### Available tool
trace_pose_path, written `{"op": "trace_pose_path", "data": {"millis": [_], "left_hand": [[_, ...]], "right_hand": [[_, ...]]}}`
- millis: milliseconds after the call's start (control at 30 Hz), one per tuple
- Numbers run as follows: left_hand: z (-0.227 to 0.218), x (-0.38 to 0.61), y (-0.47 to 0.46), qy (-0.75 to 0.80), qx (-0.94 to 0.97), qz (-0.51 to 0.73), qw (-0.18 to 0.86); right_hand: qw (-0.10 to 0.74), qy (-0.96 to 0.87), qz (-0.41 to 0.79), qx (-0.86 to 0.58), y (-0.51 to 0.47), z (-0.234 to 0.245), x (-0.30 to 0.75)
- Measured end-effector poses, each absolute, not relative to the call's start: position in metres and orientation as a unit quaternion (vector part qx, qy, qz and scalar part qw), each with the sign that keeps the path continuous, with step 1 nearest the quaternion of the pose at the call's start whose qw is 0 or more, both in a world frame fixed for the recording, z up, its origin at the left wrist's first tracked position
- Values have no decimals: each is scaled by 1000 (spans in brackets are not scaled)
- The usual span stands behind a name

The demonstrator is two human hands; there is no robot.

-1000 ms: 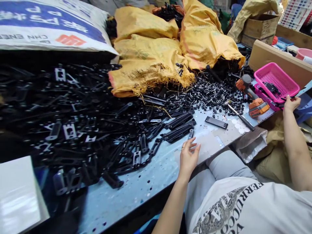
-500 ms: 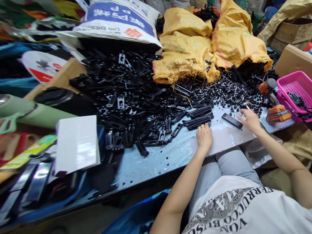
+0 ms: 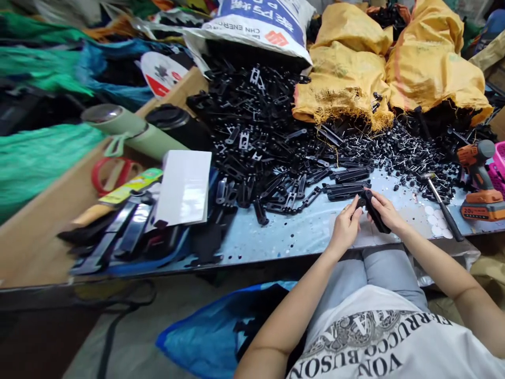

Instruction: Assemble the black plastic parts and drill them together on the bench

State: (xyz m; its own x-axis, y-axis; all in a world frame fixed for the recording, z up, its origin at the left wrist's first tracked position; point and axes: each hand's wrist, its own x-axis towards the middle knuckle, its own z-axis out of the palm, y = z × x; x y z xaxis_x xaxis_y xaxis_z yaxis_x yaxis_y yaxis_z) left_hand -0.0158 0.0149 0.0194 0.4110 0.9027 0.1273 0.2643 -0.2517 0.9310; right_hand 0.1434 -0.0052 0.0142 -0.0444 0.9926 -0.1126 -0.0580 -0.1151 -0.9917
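Both hands meet over the front edge of the blue worktable. My right hand is closed around a long black plastic bar, tilted with its upper end towards the pile. At that upper end, the fingers of my left hand pinch a small black piece; whether it is joined to the bar I cannot tell. Just beyond the hands lie several similar black bars side by side. A hammer with a dark handle rests to the right of my right hand.
Loose black parts heap up behind, spilling from a white sack. Black-headed pins lie before yellow sacks. An orange cordless driver stands right. Leftward are a white box, tools and a green flask.
My right hand has come left from near the pins and picked up the black bar from the table. My left hand has left the bar stack and joined it. The view has swung left.
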Motion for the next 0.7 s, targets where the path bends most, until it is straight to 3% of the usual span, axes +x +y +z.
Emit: {"op": "trace_pose_path", "data": {"millis": [133, 267, 567, 700], "left_hand": [[26, -23, 14, 404, 739, 378, 384], [30, -29, 12, 416, 761, 373, 331], [33, -6, 3, 443, 670, 504, 318], [17, -13, 2, 448, 696, 447, 340]], "right_hand": [[443, -543, 530, -477, -3, 19, 150], [389, -653, 431, -487, -4, 31, 163], [463, -608, 383, -519, -21, 13, 124], [396, -666, 365, -516, -21, 8, 128]]}}
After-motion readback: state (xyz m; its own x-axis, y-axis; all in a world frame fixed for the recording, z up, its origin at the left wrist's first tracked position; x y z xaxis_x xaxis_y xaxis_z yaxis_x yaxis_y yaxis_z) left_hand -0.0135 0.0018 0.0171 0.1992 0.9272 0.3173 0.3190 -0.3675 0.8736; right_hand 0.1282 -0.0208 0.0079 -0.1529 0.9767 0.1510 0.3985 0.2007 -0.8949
